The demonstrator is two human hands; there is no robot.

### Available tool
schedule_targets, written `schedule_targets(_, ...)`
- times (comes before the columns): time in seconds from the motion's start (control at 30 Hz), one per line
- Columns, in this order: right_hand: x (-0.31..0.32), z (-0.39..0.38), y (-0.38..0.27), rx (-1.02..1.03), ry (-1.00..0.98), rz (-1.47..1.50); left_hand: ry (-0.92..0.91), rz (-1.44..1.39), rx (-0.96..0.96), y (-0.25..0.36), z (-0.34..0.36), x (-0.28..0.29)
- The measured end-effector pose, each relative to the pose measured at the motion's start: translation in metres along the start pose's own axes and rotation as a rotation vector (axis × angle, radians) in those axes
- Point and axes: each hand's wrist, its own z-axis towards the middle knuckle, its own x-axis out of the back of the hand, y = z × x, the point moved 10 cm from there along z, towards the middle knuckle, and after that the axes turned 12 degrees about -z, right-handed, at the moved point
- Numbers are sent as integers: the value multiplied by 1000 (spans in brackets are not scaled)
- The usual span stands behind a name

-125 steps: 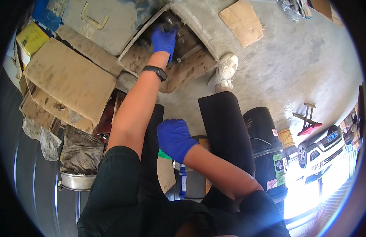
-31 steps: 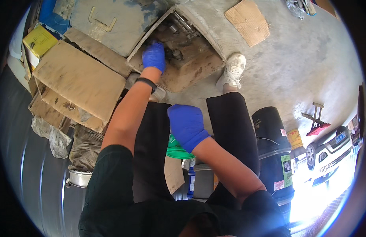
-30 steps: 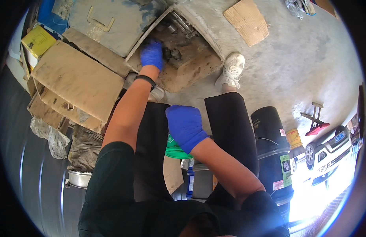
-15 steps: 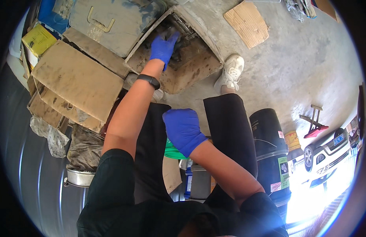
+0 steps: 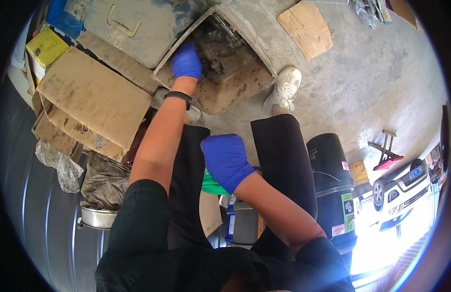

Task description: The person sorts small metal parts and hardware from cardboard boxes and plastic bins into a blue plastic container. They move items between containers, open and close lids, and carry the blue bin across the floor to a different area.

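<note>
My left hand (image 5: 186, 62), in a blue glove, is inside the left part of an open, grimy cardboard box (image 5: 235, 90). Its fingers are curled downward; whatever they hold, if anything, is hidden under the back of the hand. To its right, dark greasy metal parts (image 5: 216, 51) lie in the box, too jumbled to tell apart. My right hand (image 5: 226, 158), also blue-gloved, is a closed fist between my knees, well apart from the box. Its palm side is out of sight, so its contents cannot be seen.
Left of the box are a dusty case with a handle (image 5: 123, 22) and worn cartons (image 5: 96, 97). A flat cardboard piece (image 5: 306, 29) lies on the concrete floor. Dark buckets (image 5: 330, 165) stand by my right leg. Farther right are a small red-topped stool (image 5: 388, 162) and a white car (image 5: 403, 185).
My left hand has moved left within the box, and its fingers have gone from spread to curled. More of the metal parts show now. My right fist has stayed in place.
</note>
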Motion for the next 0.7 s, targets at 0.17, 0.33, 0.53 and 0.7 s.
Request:
schedule_targets(0.17, 2, 1, -9, 23, -22, 3, -63, 480, -82, -49, 10, -27)
schedule_targets(0.33, 3, -3, -7, 26, 17, 54, -141, 351, 16, -35, 7, -27)
schedule_targets(0.53, 1, 0, -8, 21, -5, 2, -57, -55, 244, -37, -28, -38)
schedule_targets(0.7, -6, -1, -2, -5, 4, -15, 13, -312, 378, -10, -48, -48)
